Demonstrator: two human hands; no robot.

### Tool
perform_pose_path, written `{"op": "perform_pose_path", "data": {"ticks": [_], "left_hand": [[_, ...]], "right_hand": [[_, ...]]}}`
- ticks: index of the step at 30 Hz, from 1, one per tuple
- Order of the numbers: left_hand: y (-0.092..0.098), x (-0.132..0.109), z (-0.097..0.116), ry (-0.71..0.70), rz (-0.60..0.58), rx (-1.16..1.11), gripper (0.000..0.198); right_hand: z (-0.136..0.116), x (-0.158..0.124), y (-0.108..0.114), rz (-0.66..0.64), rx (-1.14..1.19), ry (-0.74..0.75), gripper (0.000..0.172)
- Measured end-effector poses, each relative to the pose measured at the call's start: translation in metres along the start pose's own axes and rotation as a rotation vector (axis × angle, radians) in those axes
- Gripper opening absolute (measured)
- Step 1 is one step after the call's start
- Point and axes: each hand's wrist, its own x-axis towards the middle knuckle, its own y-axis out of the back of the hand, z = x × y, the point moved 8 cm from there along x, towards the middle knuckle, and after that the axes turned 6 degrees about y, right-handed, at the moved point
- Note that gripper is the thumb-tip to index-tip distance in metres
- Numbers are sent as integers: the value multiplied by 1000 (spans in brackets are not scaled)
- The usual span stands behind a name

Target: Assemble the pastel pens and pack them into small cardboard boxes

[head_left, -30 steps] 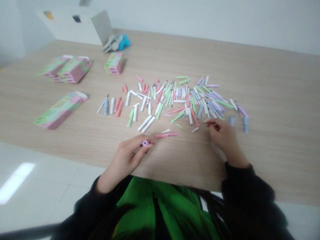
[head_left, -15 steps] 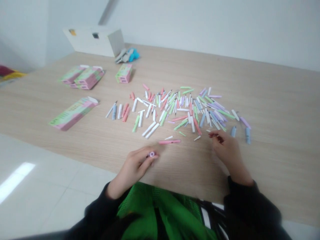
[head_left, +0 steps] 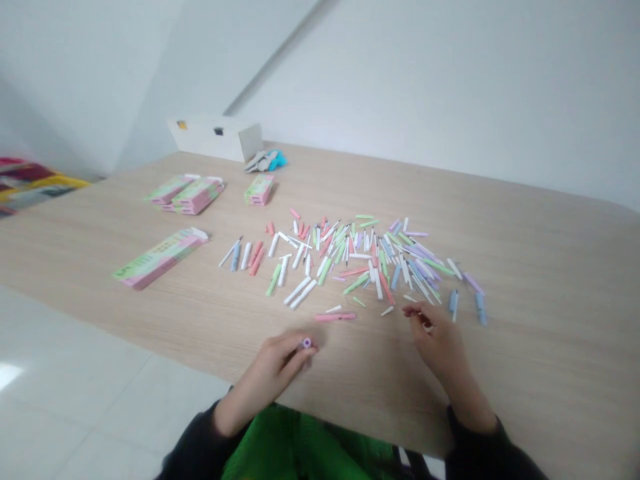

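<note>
My left hand (head_left: 277, 370) rests near the table's front edge, fingers pinched round a small purple pen part (head_left: 306, 343). My right hand (head_left: 436, 337) lies to the right, fingers curled and pinching a small piece that I cannot make out, at the near edge of a spread pile of pastel pen parts (head_left: 370, 257) in white, pink, green, blue and purple. A single pink pen (head_left: 335, 317) lies on the wooden table (head_left: 540, 267) between my two hands.
A long pink-and-green box (head_left: 159, 257) lies at the left. Two more such boxes (head_left: 187, 193) and a small one (head_left: 259, 189) sit further back. A white box (head_left: 215, 137) and a grey-blue cloth (head_left: 265, 160) stand by the wall.
The view has tilted upward, showing more wall; everything sits lower in frame. Both hands keep their places and their pinches.
</note>
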Motion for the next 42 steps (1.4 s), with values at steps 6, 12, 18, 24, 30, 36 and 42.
{"op": "perform_pose_path", "data": {"ticks": [6,12,18,24,30,36,42], "left_hand": [[0,0,7,-86,95,7,25],[11,-1,23,-159,124,18,22],[5,11,7,-53,56,39,26],[8,15,8,-47,25,13,27],[40,11,-9,81,149,74,33],[132,-4,-51,391,390,278,46],[205,-15,-101,656,523,491,48]], "right_hand": [[-12,-3,0,11,-10,71,22],[-16,-6,1,30,10,97,21],[-31,-7,-7,-24,32,150,21],[-43,-7,-7,-23,23,159,21],[-49,-15,-27,-138,46,134,20],[-80,-12,-62,-291,72,248,23],[-94,-11,-86,-350,-74,401,23]]}}
